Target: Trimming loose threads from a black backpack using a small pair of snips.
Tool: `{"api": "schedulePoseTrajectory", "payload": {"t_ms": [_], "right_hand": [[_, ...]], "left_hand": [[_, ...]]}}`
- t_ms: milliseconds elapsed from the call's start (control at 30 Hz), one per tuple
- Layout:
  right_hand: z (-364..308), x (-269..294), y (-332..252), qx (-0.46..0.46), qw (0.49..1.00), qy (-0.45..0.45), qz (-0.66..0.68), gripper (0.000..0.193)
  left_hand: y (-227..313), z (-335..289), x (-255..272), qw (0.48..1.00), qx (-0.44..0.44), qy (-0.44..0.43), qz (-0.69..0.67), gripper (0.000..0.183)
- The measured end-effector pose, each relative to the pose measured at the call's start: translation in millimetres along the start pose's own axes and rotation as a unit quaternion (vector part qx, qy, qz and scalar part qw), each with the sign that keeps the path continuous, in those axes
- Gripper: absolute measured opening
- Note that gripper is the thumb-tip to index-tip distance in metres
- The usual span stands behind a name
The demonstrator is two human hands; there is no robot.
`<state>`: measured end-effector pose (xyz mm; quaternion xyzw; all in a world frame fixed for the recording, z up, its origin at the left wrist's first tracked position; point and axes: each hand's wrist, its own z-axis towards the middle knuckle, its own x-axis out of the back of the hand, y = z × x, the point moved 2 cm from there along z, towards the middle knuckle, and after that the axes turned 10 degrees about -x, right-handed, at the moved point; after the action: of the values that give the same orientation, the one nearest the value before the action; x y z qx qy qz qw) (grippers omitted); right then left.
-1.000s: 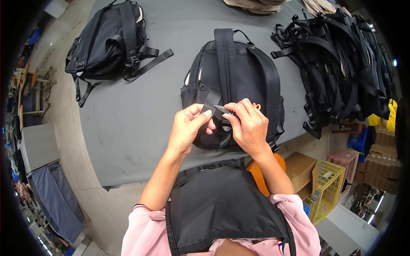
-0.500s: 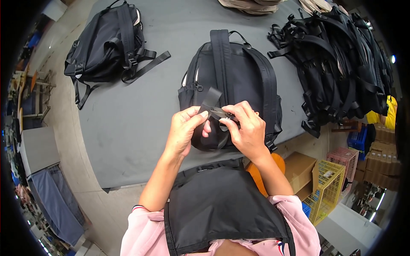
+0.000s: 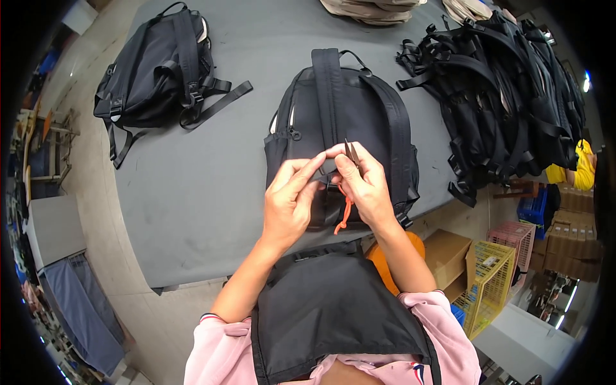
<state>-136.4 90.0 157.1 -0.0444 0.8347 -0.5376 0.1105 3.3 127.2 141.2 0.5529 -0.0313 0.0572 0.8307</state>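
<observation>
A black backpack [image 3: 367,112] lies in front of me with its shoulder straps facing up. Over its lower part, my left hand [image 3: 287,197] pinches a black webbing strap [image 3: 328,167] between thumb and fingers. My right hand [image 3: 368,187] is closed around small thread snips [image 3: 351,153], their dark blades pointing up and away from me. From the snips a knotted orange cord [image 3: 347,213] hangs below the palm. The right fingertips meet the left ones at the strap. Part of the strap and the snips' handle are hidden by my fingers.
Another black backpack [image 3: 151,70] lies at the table's far left. Several black backpacks [image 3: 507,96] are heaped at the right, and beige fabric pieces [image 3: 375,9] at the far edge. Beside the grey table [image 3: 186,212] stand an orange stool [image 3: 404,256], a cardboard box [image 3: 447,253] and a yellow crate [image 3: 491,282].
The strap's free end, which stood up above my left hand, has gone down between my hands. My right hand has turned, so the snips' blades and the orange cord now show.
</observation>
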Motion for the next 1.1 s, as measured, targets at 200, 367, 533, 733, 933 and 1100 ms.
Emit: {"api": "schedulePoseTrajectory", "payload": {"t_ms": [200, 367, 533, 733, 933, 1100], "right_hand": [[-9, 0, 5, 0.013, 0.999, -0.020, 0.030, 0.017], [-19, 2, -9, 0.230, 0.898, 0.204, -0.316, 0.034], [-34, 9, -9, 0.228, 0.864, 0.177, -0.413, 0.022], [-27, 13, -10, 0.257, 0.830, 0.143, -0.475, 0.019], [-24, 14, -5, 0.283, 0.833, 0.127, -0.459, 0.019], [-23, 14, -5, 0.318, 0.806, 0.129, -0.482, 0.020]], "left_hand": [[5, -5, 2, 0.918, 0.226, 0.078, -0.317, 0.040], [3, -6, 4, 0.953, 0.186, 0.088, -0.222, 0.042], [-1, -6, 4, 0.973, 0.178, 0.052, -0.139, 0.046], [0, 1, 6, 0.982, 0.165, 0.021, -0.086, 0.046], [1, 2, 8, 0.968, 0.218, 0.001, -0.125, 0.047], [-2, 0, 7, 0.969, 0.202, 0.016, -0.144, 0.047]]}}
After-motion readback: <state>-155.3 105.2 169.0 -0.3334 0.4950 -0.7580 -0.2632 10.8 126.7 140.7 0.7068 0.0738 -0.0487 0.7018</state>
